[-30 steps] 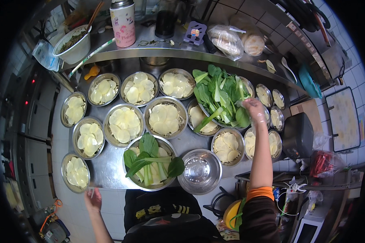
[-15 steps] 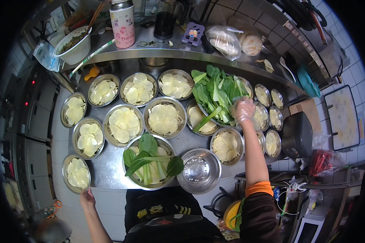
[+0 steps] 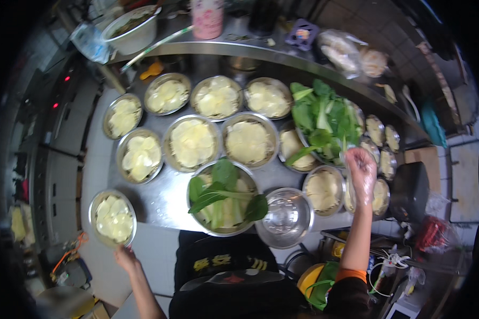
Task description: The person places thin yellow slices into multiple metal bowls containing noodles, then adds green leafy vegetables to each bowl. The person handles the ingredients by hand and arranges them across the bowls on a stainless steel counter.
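Observation:
My left hand (image 3: 126,259) grips the near rim of a steel bowl (image 3: 132,234) of round, pale yellow slices, beyond the table's front left corner. My right hand (image 3: 362,173), in a clear plastic glove, is at the near right edge of a heap of leafy greens (image 3: 324,117). Its fingers look curled, and blur hides what is in them. In front of me stands a bowl of slices (image 3: 222,229) topped with several leafy green stalks (image 3: 221,199). An empty steel bowl (image 3: 285,218) sits to its right.
Several steel bowls of pale slices (image 3: 191,142) fill the steel table (image 3: 157,204), with smaller ones at the right. A shelf (image 3: 239,49) crosses behind, bearing a white tub (image 3: 130,32), a pink bottle (image 3: 206,20) and bagged flatbreads (image 3: 339,53). A black bin (image 3: 410,191) stands right.
The view has shifted, so the table sits further right. My left hand has moved the slice bowl left, away from the table. My right hand has drawn back from the greens toward me.

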A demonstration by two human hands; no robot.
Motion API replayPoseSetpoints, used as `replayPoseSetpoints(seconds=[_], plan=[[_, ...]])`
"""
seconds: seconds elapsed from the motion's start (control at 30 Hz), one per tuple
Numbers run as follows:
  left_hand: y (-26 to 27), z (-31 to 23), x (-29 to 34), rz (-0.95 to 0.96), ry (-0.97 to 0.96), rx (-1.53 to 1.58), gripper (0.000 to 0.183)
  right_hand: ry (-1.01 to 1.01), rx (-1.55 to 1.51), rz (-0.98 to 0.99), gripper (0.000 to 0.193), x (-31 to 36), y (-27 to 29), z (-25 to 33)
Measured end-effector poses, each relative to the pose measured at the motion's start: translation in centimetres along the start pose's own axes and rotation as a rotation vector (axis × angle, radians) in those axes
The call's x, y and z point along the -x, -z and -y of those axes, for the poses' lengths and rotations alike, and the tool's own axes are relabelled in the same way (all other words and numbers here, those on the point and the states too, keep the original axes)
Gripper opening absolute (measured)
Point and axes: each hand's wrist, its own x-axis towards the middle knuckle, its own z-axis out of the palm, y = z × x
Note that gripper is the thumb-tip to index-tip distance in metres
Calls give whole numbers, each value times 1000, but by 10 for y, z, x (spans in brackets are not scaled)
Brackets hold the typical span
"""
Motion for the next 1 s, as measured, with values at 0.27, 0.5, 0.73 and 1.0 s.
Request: replayPoseSetpoints(seconds=[0.27, 0.5, 0.73, 1.0], plan=[[-54, -78, 77, 342, -188, 78, 9, 370, 230, 704, 19, 110, -110, 36], [-112, -107, 157, 687, -54, -27, 12, 566, 324, 228, 21, 90, -111, 39], [-151, -66, 202, 1097, 265, -151, 11, 221, 122, 61, 11, 90, -82, 9], [-149, -17, 184, 1087, 208, -445, 13, -142, 85, 296, 12, 120, -80, -31]])
